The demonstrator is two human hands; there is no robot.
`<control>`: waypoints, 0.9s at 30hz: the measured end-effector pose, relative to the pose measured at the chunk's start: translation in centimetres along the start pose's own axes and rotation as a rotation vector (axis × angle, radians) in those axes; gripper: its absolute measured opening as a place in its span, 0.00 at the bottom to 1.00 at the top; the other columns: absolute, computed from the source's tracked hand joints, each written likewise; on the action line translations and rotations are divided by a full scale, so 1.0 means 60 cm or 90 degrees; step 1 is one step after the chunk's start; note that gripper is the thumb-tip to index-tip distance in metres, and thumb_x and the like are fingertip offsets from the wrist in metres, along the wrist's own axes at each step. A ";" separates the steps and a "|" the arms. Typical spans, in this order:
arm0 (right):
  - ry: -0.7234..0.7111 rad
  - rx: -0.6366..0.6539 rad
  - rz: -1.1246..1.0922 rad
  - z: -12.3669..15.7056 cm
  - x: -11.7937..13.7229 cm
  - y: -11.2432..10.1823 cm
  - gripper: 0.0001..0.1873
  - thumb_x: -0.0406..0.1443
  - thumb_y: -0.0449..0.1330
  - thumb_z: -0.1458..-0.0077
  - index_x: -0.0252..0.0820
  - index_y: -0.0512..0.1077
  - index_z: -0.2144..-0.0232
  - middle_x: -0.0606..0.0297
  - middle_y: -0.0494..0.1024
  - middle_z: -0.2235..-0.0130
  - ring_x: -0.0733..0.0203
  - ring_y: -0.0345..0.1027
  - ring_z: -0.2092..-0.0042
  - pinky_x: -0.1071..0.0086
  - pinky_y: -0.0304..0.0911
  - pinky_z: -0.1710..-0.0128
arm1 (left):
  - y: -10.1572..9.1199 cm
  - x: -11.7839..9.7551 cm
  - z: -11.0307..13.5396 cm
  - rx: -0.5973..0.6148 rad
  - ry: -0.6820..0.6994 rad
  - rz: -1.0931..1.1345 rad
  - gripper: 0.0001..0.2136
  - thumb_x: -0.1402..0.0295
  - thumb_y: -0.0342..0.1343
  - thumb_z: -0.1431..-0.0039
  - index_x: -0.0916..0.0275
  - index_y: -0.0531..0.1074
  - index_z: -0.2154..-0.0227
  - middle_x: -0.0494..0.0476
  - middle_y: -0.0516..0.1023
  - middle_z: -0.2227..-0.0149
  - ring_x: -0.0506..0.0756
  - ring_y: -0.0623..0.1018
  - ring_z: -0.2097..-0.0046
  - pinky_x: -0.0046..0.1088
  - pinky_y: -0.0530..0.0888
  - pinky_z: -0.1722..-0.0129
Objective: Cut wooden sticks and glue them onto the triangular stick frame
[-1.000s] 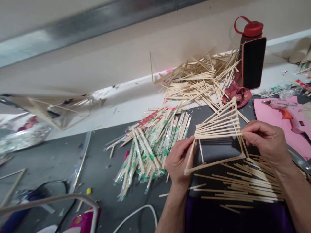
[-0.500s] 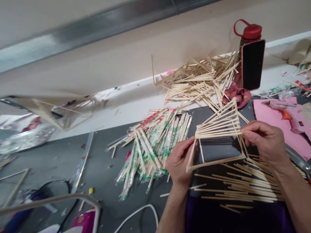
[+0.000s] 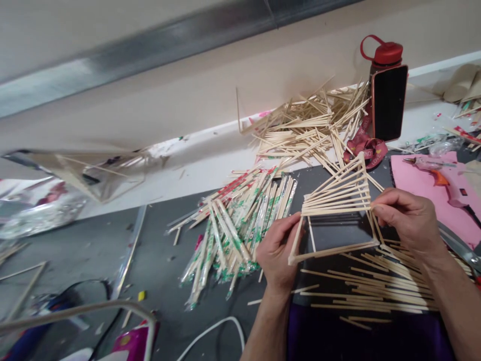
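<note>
Between my two hands I hold a small house-shaped frame of wooden chopsticks (image 3: 336, 204), its sloping side covered by a row of sticks. My left hand (image 3: 278, 250) is closed on its left corner, the fingertips partly hidden behind the sticks. On the right corner, my right hand (image 3: 408, 220) pinches with thumb and forefinger. Whitish blobs, like dried glue, show at the joints. Below the frame lie several loose chopsticks (image 3: 368, 291), close to a dark purple cloth (image 3: 361, 336).
Wrapped chopsticks (image 3: 233, 235) lie left of my hands, with a heap of bare sticks (image 3: 311, 120) behind. A phone (image 3: 390, 103) leans on a red-capped bottle (image 3: 388, 52). At right a pink glue gun (image 3: 451, 188) rests on a pink sheet (image 3: 406, 175). A white cable (image 3: 225, 321) curves in front.
The view has shifted very slightly. Both hands keep the same hold on the chopstick frame, which stays nearly in place.
</note>
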State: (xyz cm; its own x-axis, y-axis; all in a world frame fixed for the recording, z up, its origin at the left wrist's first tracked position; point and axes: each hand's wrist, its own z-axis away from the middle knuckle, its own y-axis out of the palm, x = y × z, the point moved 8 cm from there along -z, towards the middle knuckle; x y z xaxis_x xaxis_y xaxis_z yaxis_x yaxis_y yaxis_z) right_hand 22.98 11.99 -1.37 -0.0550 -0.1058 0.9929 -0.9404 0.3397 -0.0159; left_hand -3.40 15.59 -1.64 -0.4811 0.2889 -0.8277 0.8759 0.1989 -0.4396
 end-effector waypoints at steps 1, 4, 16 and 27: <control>0.002 0.005 0.000 0.000 0.001 0.001 0.04 0.31 0.65 0.50 0.42 0.76 0.76 0.71 0.72 0.78 0.70 0.61 0.77 0.76 0.58 0.78 | 0.001 0.000 0.000 0.002 0.002 -0.004 0.07 0.67 0.61 0.44 0.58 0.81 0.64 0.53 0.82 0.68 0.52 0.79 0.68 0.27 0.75 0.68; 0.016 0.041 0.003 -0.001 0.000 0.005 0.04 0.32 0.65 0.51 0.41 0.76 0.77 0.70 0.72 0.78 0.69 0.62 0.77 0.75 0.57 0.78 | 0.002 -0.001 -0.001 0.008 0.014 -0.023 0.07 0.66 0.61 0.44 0.58 0.80 0.64 0.53 0.82 0.68 0.52 0.79 0.68 0.28 0.76 0.67; 0.175 0.090 0.006 -0.010 -0.051 -0.001 0.11 0.38 0.70 0.62 0.39 0.73 0.78 0.72 0.68 0.80 0.70 0.57 0.77 0.74 0.52 0.77 | 0.000 -0.016 -0.006 -0.012 0.100 -0.086 0.06 0.66 0.60 0.42 0.60 0.80 0.64 0.53 0.82 0.67 0.51 0.80 0.68 0.26 0.75 0.67; 0.200 0.122 0.015 -0.008 -0.065 0.007 0.13 0.40 0.69 0.63 0.40 0.75 0.73 0.69 0.72 0.76 0.66 0.62 0.73 0.72 0.58 0.74 | -0.005 -0.007 -0.007 -0.008 0.043 -0.068 0.09 0.62 0.61 0.44 0.60 0.80 0.64 0.52 0.82 0.71 0.51 0.79 0.73 0.24 0.76 0.72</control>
State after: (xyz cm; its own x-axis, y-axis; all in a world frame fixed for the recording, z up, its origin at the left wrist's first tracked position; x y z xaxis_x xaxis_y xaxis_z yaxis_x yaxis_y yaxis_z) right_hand 22.94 13.00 -5.18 0.0001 0.2019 0.9794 -0.9875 0.1543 -0.0317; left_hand -3.47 15.78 -1.06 -0.5736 0.3281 -0.7506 0.8191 0.2439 -0.5193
